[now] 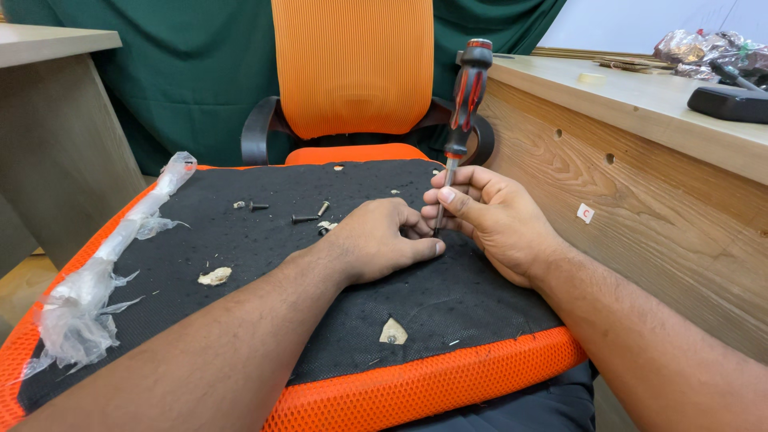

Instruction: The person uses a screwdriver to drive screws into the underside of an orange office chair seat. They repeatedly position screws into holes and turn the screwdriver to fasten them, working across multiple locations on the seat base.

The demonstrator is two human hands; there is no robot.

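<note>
On the black underside of an orange seat pad (448,384), near the middle of the head view, two hands meet. The right hand (488,220) pinches the thin metal shaft of a screwdriver (468,88) low down, near its tip. The tool stands up straight, and its red and black handle points to 12 o'clock. The left hand (380,240) lies curled on the pad, fingers bent, touching the spot by the tip; I cannot tell if it holds anything.

The screwdriver looks stiff and light. Its fat handle looks like the best place to grip.

Loose dark screws (304,217) lie at 10 o'clock from the hands. A clear plastic wrap (104,272) lies along the pad's edge at 9 o'clock. The pad looks rough and firm. An orange chair (352,72) stands at 12 o'clock. A wooden desk (640,168) is at 3 o'clock.
</note>
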